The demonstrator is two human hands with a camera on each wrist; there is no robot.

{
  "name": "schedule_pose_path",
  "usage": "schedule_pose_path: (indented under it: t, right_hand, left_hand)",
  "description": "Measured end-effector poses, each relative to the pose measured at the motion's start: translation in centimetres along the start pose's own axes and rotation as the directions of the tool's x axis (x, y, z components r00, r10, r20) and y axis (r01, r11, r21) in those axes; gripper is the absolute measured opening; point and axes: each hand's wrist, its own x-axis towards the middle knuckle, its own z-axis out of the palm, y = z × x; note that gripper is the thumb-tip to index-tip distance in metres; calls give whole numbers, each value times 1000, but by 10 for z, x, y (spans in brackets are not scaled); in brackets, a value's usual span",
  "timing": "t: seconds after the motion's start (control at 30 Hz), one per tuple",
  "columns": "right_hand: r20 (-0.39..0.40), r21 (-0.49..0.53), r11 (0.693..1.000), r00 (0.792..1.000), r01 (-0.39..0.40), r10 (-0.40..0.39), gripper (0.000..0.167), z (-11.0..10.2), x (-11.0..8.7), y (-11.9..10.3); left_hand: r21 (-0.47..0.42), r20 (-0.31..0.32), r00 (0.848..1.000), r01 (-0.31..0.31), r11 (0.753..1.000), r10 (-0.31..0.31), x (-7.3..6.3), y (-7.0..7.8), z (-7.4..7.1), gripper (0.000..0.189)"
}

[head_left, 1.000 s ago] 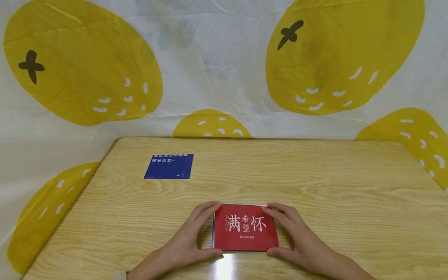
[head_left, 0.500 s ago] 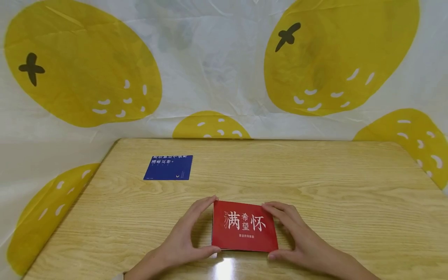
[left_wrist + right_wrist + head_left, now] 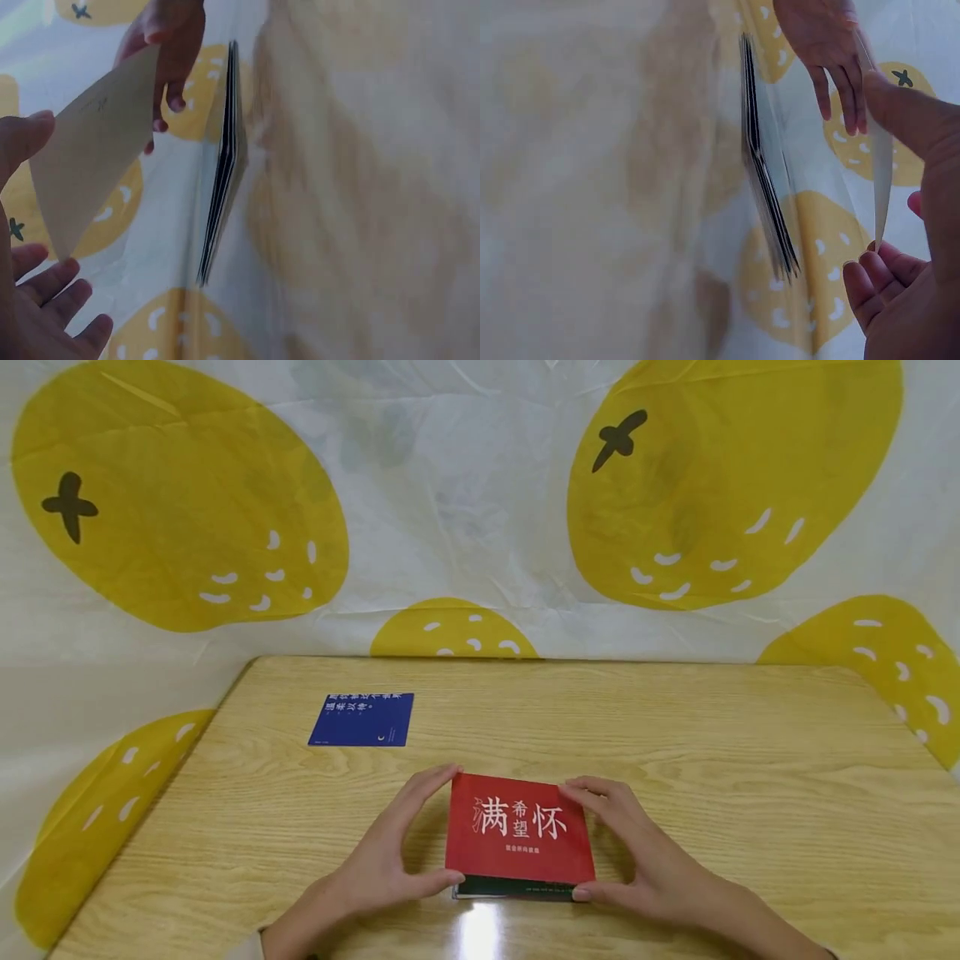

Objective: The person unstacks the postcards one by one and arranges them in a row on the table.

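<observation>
A red card [image 3: 521,852] with white Chinese characters is held up and slightly bowed above the table. My left hand [image 3: 378,856] pinches its left side, thumb at the near corner and fingers at the far corner. On the right side my right hand [image 3: 652,860] grips the same card likewise. Its plain pale back [image 3: 97,150] shows in the left wrist view. Below it a stack of cards [image 3: 510,888] lies on the table, a dark green one on top, mostly hidden in the head view. Both wrist views show this stack [image 3: 761,165] edge-on, apart from the red card.
A dark blue card [image 3: 363,727] with white characters lies farther back on the left of the wooden table [image 3: 675,718]. Behind the table hangs a white cloth [image 3: 457,510] printed with large yellow fruit shapes.
Both hands have raised the red card off the stack, up and slightly away from the body. The dark green card beneath has come into view. The blue card stays put.
</observation>
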Motion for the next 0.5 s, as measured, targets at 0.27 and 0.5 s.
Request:
schedule_pose_path:
  t: [0.27, 0.5]
  right_hand:
    - [20, -12, 999, 999, -36, 36, 92, -8, 15, 5]
    - [17, -3, 999, 999, -32, 32, 89, -12, 33, 13]
  left_hand:
    - [89, 68, 998, -17, 996, 11, 13, -9, -13, 92]
    - [155, 65, 996, -74, 985, 65, 30, -15, -27, 89]
